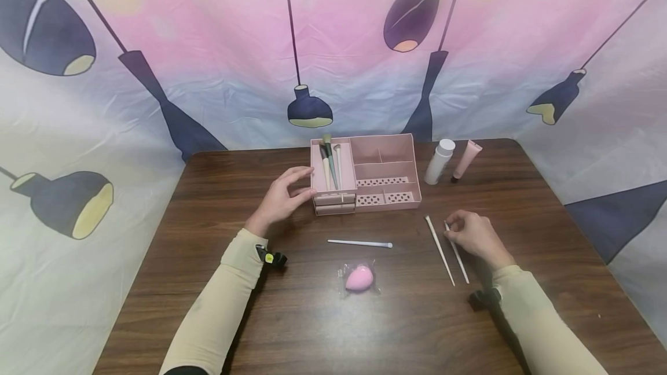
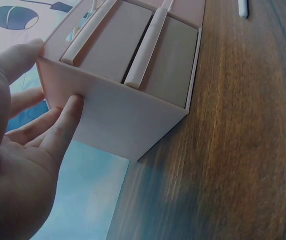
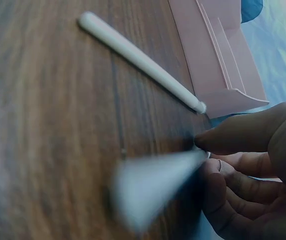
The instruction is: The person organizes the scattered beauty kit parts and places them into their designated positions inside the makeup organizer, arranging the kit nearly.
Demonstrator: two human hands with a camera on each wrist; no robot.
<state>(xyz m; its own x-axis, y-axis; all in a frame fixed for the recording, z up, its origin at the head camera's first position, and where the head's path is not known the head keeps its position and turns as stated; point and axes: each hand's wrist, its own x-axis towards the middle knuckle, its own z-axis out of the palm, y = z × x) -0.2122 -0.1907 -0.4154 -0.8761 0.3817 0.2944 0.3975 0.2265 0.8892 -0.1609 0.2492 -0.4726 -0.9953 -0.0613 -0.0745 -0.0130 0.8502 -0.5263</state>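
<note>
A pink desktop organizer [image 1: 385, 146] stands at the back of the table. My left hand [image 1: 278, 198] touches its left side with extended fingers; the left wrist view shows the fingertips against the side panel [image 2: 113, 120], beside two drawer fronts [image 2: 167, 60]. Several makeup brushes [image 1: 334, 169] lie in its top left tray. On the right, my right hand [image 1: 476, 239] pinches one end of a thin white makeup brush [image 1: 461, 262], blurred in the right wrist view. Another white brush [image 3: 143, 62] lies just left of it on the table.
A white brush [image 1: 359, 243] lies crosswise in front of the organizer. Nearer me is a pink makeup sponge [image 1: 359, 278] in clear wrapping. A white bottle [image 1: 440, 161] and a pink tube [image 1: 466, 161] stand right of the organizer. A printed cloth [image 1: 234, 74] hangs behind the table.
</note>
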